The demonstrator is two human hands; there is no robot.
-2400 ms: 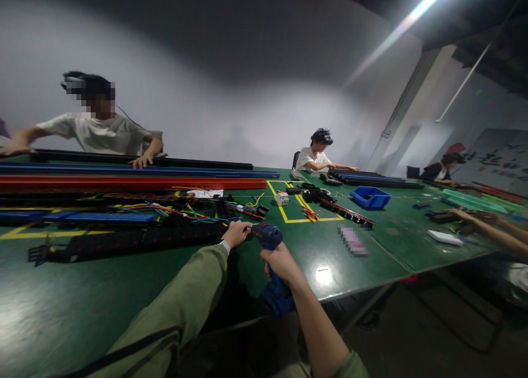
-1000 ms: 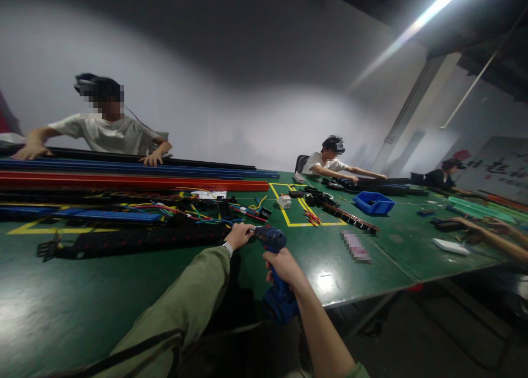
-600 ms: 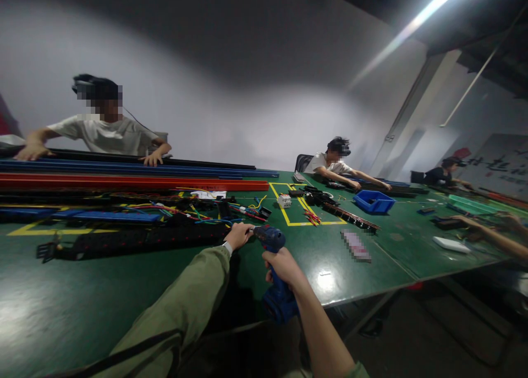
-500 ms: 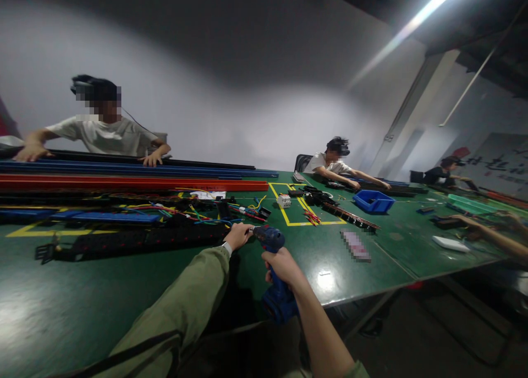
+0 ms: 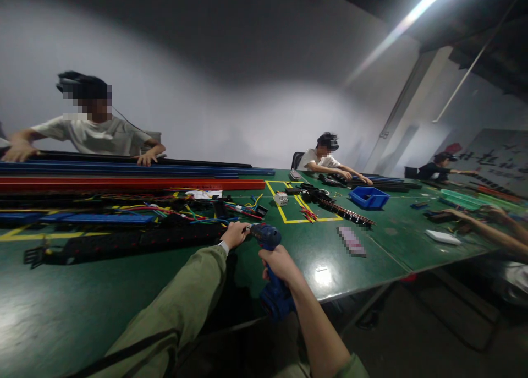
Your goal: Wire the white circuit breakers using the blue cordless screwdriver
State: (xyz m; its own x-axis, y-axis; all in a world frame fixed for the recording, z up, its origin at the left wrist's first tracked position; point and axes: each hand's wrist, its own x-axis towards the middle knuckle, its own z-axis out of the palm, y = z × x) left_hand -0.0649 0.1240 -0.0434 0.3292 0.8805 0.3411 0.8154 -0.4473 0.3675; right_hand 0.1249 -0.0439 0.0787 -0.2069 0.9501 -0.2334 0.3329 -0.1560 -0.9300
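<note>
My right hand [image 5: 282,265] is wrapped round the grip of a blue cordless drill [image 5: 268,236], whose nose points left, tilted slightly upward. Just ahead of the drill's tip, my left hand [image 5: 235,234] is closed at the right end of a long black power strip [image 5: 140,241]. What its fingers pinch there is hidden or too small to make out. The power strip lies on the green table [image 5: 256,270], with small red marks along its top. Loose coloured wires [image 5: 190,213] lie behind it.
Red rails [image 5: 124,184] and blue rails [image 5: 173,167] run along the back left. A blue bin [image 5: 368,197], red wire pieces [image 5: 308,214] and a pixelated flat item [image 5: 351,241] lie to the right. Several co-workers sit around the table; one person's hands [image 5: 449,215] reach in at far right.
The scene has shifted slightly left in view. My hands and the drill keep nearly the same place at the strip's end. The far-right co-worker's arm now stretches out to the right.
</note>
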